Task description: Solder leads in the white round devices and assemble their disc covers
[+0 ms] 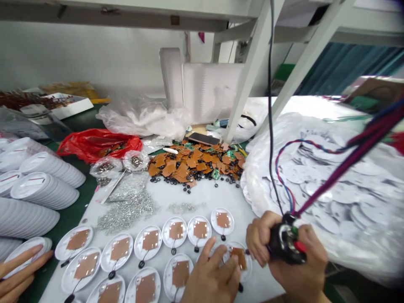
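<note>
A white-topped workbench (217, 202) fills the view, with a large clear bag of printed white discs (334, 185) heaped on the right and stacks of white round trays (38, 189) on the left. A red plastic bag (97, 145) lies beyond the trays. A spread of small brown square boards (189, 162) sits mid-bench, with black parts scattered along its near edge, and a grey heap of tiny metal studs (126, 214) lies beside it.

Rows of white discs with brown square pads (151, 248) cover the near bench. The person's right hand (299, 269) wraps tightly around a black wired hand tool (282, 240) – perhaps a small driver, though the fingers hide too much to be sure. The left hand's (211, 273) fingers (227, 263) are drawn narrow, touching the brown pad (239, 257) of the nearest disc (248, 263). A co-worker's hand (19, 269) lies on a tray at far left.
</note>
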`<action>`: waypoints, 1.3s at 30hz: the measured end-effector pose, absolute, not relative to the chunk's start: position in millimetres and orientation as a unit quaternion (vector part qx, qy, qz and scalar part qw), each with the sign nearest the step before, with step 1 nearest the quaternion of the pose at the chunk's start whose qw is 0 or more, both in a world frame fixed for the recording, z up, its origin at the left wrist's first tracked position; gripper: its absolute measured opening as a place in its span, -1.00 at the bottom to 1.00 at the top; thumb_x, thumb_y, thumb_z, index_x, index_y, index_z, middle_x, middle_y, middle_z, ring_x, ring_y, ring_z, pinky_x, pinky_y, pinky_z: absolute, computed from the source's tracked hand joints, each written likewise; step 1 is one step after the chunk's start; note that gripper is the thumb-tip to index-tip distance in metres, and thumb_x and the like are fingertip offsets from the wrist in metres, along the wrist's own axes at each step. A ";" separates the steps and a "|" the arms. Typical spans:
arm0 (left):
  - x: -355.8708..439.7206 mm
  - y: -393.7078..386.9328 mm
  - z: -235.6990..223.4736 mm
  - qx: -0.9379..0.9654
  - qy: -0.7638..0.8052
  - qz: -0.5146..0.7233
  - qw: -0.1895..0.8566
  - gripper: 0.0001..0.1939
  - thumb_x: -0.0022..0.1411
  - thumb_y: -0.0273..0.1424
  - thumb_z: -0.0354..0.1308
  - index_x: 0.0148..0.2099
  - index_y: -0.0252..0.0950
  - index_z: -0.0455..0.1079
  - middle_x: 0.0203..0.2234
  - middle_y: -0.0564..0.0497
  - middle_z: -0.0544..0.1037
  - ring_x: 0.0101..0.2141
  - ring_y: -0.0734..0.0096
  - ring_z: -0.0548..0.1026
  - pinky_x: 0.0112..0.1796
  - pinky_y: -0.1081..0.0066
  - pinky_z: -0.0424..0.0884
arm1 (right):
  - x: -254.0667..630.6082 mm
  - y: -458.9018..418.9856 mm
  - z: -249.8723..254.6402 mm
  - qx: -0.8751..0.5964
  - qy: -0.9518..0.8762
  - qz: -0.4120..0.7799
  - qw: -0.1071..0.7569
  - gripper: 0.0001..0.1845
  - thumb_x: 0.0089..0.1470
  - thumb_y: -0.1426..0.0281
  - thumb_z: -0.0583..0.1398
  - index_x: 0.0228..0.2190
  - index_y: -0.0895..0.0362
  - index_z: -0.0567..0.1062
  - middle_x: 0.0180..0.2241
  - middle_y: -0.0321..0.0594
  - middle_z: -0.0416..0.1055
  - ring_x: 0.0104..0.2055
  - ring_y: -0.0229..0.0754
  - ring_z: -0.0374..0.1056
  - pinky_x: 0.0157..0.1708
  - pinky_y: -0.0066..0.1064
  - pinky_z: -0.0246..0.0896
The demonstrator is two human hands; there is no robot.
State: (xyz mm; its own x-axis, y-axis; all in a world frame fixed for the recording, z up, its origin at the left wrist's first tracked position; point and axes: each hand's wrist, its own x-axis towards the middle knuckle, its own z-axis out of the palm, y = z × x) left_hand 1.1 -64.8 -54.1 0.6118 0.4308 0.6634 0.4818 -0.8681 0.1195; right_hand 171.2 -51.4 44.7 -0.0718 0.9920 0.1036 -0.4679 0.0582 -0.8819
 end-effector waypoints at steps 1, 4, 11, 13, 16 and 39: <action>0.7 -64.7 -55.0 -0.895 -0.257 -0.364 0.036 -0.88 0.44 -0.47 0.16 -0.18 -0.26 0.51 -0.21 0.10 0.62 -0.10 0.28 0.49 0.24 0.10 0.16 | 170.5 -50.7 43.1 -0.319 -0.409 0.608 0.601 -0.39 0.20 -0.15 0.05 -0.47 0.08 0.53 -0.67 -0.23 0.34 -0.63 -0.18 0.21 -0.59 -0.35 0.14; 0.3 -64.6 -55.8 -0.886 -0.260 -0.381 0.048 -0.83 0.45 -0.48 0.13 -0.21 -0.24 0.52 -0.23 0.12 0.62 -0.08 0.26 0.50 0.28 0.10 0.13 | 170.5 -51.6 37.9 -0.326 -0.414 0.611 0.591 -0.39 0.21 -0.15 0.04 -0.47 0.09 0.53 -0.66 -0.22 0.35 -0.62 -0.17 0.21 -0.59 -0.35 0.14; 6.4 -64.0 -52.3 -0.864 -0.276 -0.420 0.034 -0.76 0.48 -0.47 0.08 -0.26 -0.22 0.52 -0.29 0.19 0.66 -0.14 0.33 0.54 0.39 0.15 -0.15 | 165.0 -51.3 30.9 -0.358 -0.421 0.585 0.594 -0.39 0.21 -0.13 0.02 -0.52 0.08 0.49 -0.72 -0.27 0.26 -0.66 -0.19 0.12 -0.65 -0.36 0.02; 8.6 -63.4 -53.5 -0.858 -0.279 -0.428 0.045 -0.76 0.47 -0.47 0.09 -0.27 -0.21 0.51 -0.31 0.19 0.67 -0.15 0.34 0.55 0.38 0.15 -0.05 | 163.0 -48.3 30.8 -0.363 -0.420 0.592 0.583 -0.40 0.20 -0.14 0.02 -0.53 0.07 0.46 -0.74 -0.30 0.23 -0.70 -0.22 0.07 -0.67 -0.37 -0.01; 9.9 -62.3 -60.1 -0.855 -0.277 -0.435 0.060 -0.74 0.46 -0.48 0.10 -0.31 -0.21 0.50 -0.35 0.19 0.66 -0.17 0.36 0.57 0.32 0.15 0.12 | 161.3 -46.3 37.7 -0.360 -0.438 0.606 0.558 -0.39 0.19 -0.16 0.05 -0.54 0.08 0.46 -0.75 -0.30 0.23 -0.72 -0.26 0.03 -0.70 -0.39 -0.06; -53.1 -5.3 13.3 -0.836 -0.432 -0.247 -0.231 -0.84 0.39 -0.54 0.10 -0.18 -0.27 0.51 -0.31 -0.01 0.58 -0.26 0.22 0.51 -0.15 0.16 0.38 | 100.9 38.2 43.4 -0.303 -0.381 0.509 0.710 -0.41 0.12 -0.15 0.15 -0.57 0.08 0.49 -0.72 -0.32 0.31 -0.68 -0.24 0.21 -0.66 -0.43 0.14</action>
